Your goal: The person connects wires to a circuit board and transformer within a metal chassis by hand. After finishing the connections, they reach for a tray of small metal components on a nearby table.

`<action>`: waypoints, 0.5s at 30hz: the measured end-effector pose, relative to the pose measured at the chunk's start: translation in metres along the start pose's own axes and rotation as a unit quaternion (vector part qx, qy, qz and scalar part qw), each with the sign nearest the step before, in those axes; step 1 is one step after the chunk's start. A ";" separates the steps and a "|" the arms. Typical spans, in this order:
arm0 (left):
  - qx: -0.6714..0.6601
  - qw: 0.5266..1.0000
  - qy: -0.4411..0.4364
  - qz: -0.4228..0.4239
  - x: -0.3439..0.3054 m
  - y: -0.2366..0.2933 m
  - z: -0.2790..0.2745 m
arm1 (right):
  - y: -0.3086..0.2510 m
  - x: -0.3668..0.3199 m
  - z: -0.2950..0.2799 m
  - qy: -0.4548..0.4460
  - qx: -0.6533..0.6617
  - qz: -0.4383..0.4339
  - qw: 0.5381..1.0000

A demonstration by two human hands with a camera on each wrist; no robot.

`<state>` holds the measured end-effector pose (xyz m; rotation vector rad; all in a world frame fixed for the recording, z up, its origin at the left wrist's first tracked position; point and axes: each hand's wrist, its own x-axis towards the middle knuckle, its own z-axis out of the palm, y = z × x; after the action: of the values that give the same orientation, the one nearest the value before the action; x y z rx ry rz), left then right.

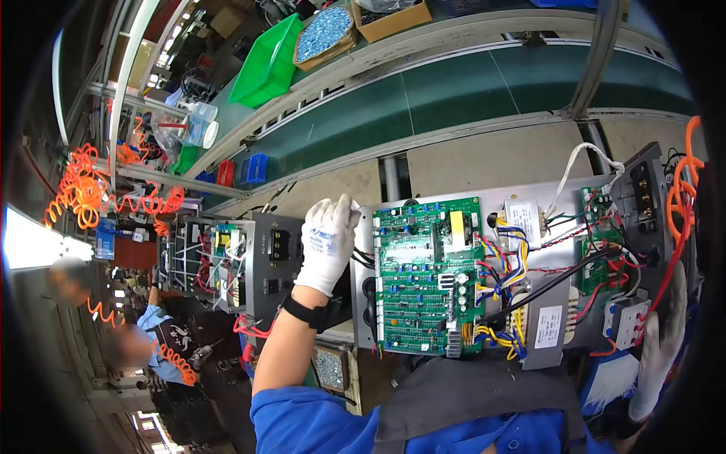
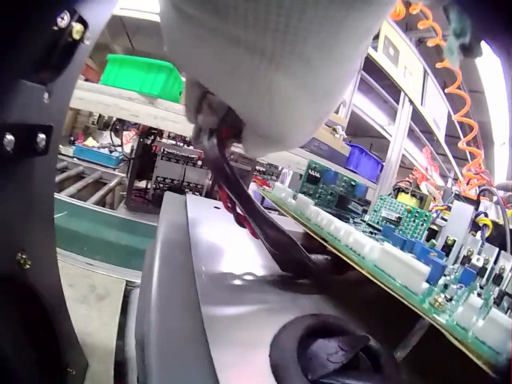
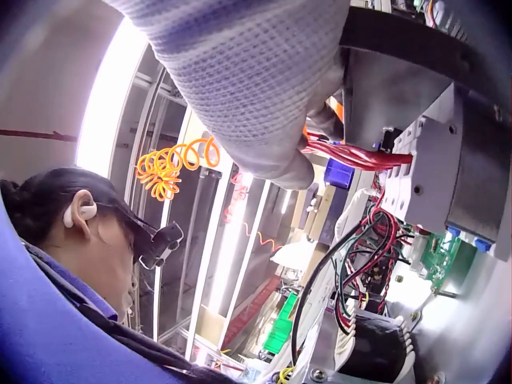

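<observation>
A machine chassis with a large green circuit board (image 1: 427, 276) lies in front of me. My left hand (image 1: 330, 238), in a white glove, is at the chassis's left end. In the left wrist view its fingers hold a dark sleeved cable (image 2: 252, 212) that runs down to the metal plate beside the board's edge. My right hand (image 1: 662, 340), also gloved, is at the far right end. It grips a bundle of red wires (image 3: 356, 154) leading into a light grey terminal block (image 3: 428, 164). The right fingertips are partly hidden behind the glove.
Behind the chassis runs a green conveyor belt (image 1: 454, 94). A green bin (image 1: 268, 64) and a box of blue-grey small parts (image 1: 325, 35) stand beyond it. Another chassis (image 1: 272, 257) stands at left. Orange coiled hoses (image 1: 79, 185) hang around; a person (image 1: 170, 340) works further left.
</observation>
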<state>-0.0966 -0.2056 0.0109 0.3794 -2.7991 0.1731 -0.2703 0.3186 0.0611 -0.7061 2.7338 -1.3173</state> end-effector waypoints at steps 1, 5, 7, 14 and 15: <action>0.044 0.999 0.026 0.014 -0.005 -0.001 0.003 | -0.004 0.001 0.001 0.002 -0.006 0.019 1.000; -0.053 0.995 -0.005 -0.084 -0.023 0.004 0.010 | -0.008 0.007 0.006 0.019 -0.019 0.012 1.000; -0.085 0.984 0.066 -0.140 -0.028 0.003 0.020 | -0.014 0.009 0.009 0.031 -0.031 0.003 0.999; -0.786 0.511 0.063 -0.342 -0.011 -0.002 0.000 | -0.024 0.012 0.011 0.031 -0.104 -0.046 0.993; -0.764 0.553 0.038 -0.330 -0.013 -0.004 -0.002 | -0.023 0.012 0.011 0.028 -0.115 -0.061 0.991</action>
<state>-0.0826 -0.2056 0.0091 0.7489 -1.4657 -2.0738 -0.2704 0.2935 0.0734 -0.8786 2.9627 -1.0649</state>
